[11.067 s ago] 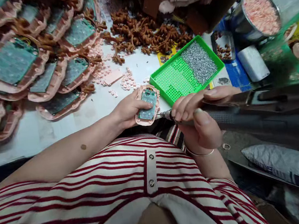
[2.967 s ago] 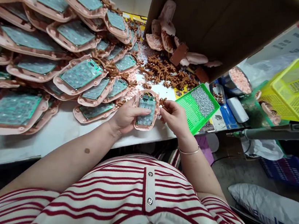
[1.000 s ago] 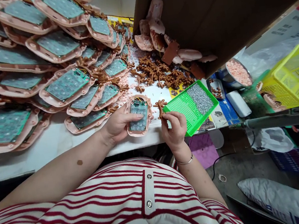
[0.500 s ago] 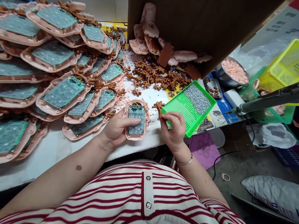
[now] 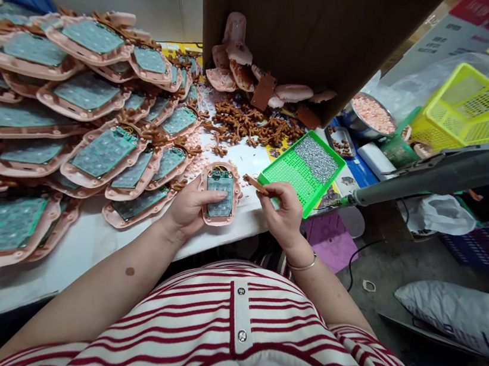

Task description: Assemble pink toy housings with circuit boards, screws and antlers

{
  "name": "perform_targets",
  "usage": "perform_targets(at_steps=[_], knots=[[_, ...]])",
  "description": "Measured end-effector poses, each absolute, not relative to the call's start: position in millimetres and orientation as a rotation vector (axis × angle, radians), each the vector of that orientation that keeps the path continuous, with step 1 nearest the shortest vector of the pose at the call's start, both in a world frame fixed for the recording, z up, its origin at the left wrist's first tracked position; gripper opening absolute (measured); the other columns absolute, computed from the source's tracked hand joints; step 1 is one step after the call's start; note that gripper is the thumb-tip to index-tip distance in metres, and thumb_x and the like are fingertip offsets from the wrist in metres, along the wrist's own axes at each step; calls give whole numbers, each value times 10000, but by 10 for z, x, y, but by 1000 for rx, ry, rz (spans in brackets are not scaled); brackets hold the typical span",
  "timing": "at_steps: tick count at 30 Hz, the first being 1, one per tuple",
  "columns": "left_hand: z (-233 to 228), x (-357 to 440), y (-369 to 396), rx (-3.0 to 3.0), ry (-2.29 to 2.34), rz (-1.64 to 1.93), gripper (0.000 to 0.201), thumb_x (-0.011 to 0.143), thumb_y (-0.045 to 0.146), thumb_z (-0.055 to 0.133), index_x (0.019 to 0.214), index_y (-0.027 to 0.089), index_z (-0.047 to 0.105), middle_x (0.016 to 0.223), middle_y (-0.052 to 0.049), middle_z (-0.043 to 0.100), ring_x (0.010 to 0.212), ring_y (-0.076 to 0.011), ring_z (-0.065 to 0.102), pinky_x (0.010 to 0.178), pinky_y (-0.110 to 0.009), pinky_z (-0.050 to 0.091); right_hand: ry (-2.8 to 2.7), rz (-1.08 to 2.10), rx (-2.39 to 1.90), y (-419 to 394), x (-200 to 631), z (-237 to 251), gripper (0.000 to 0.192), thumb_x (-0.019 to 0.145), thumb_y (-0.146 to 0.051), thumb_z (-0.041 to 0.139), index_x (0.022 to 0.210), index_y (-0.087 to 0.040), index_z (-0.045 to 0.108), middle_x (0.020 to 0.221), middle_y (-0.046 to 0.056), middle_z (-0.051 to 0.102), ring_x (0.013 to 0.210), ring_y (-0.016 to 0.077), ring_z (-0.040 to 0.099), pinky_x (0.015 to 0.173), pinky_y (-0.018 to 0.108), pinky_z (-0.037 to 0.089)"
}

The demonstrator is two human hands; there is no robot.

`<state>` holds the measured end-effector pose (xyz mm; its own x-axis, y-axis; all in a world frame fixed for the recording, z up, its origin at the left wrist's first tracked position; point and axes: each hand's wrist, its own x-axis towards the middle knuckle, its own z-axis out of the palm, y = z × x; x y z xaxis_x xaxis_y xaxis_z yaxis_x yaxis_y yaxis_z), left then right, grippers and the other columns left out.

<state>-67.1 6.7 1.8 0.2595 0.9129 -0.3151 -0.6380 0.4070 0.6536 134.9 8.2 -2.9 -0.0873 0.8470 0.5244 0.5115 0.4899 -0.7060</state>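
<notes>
Fingers of our left hand (image 5: 189,208) wrap the pink oval plastic shell with its green circuit board (image 5: 220,193), thumb pressed flat on the board, pinning it face up at the near edge of the white bench (image 5: 86,246), likely so that it stays steady and open to work. Its long axis runs from six to twelve o'clock, the wired end pointing to twelve. At three o'clock of it, our right hand (image 5: 283,211) pinches a small brown rubber piece (image 5: 255,184) between thumb and fingertips, its long axis slanting toward ten o'clock at the shell. Further toward three sits the green perforated tray of silvery screws (image 5: 302,170), within easy reach, and a grey electric screwdriver (image 5: 432,173) hangs beyond it.
</notes>
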Motion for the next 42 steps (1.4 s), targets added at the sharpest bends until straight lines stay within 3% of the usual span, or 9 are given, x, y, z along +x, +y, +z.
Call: perform_targets(at_steps=[7,12,20,24,26,29,30,34,42], knots=[[-5,-674,59,430,742,1100,437,609,112,822,1020,82,678,866,-121,756,743,-235,732,682,-335,603,-1457,802,-1223,40,1358,-60,169,824,-353,738,939,-250,672,890,13,680,797,141,650,762,312,567],[-12,-667,54,448,727,1103,431,608,108,819,1014,83,679,852,-113,756,715,-215,723,673,-319,605,-1196,1113,-1229,26,1352,-6,280,707,-370,843,866,-228,662,788,-31,666,659,96,598,667,261,549],[-20,-676,48,425,765,1095,446,591,102,827,1008,94,669,819,-95,749,663,-201,705,625,-324,611,-1106,1197,-1178,-31,1524,167,271,678,-358,864,831,-231,682,752,-38,670,603,92,597,597,260,544],[-1,-669,35,402,774,1076,452,594,90,823,1020,96,674,856,-115,761,721,-238,736,627,-325,618,-1154,1085,-1042,-201,2058,590,213,663,-333,886,784,-287,718,793,-20,668,622,107,622,529,247,530],[1,-658,30,403,778,1070,454,604,86,818,1034,101,675,866,-121,764,745,-251,746,635,-325,620,-1149,833,-884,-256,2454,845,229,623,-396,903,765,-332,734,709,-38,605,516,80,518,425,212,475],[-9,-641,26,398,819,1057,439,608,81,815,1023,102,675,845,-118,763,713,-248,744,629,-329,622,-874,447,-752,-215,3078,1105,39,829,-363,721,796,-350,737,785,-62,609,525,25,470,471,106,485],[-12,-636,25,396,832,1047,436,605,83,819,1017,100,676,846,-119,764,709,-248,743,626,-327,622,-769,365,-803,-167,3268,1129,140,910,-323,616,838,-333,736,844,-55,631,582,21,516,524,90,511],[-14,-621,19,394,865,1001,464,601,87,836,1037,120,680,870,-112,772,733,-249,751,641,-325,632,-445,212,-1109,117,3848,874,240,926,-164,530,716,-238,619,749,-38,600,584,24,554,514,80,511],[-33,-611,22,399,916,941,436,603,128,859,1009,115,701,893,-121,779,746,-234,751,651,-300,639,-463,513,-1545,648,4277,96,147,660,-114,750,669,-140,605,503,-47,577,435,65,547,405,153,501]])
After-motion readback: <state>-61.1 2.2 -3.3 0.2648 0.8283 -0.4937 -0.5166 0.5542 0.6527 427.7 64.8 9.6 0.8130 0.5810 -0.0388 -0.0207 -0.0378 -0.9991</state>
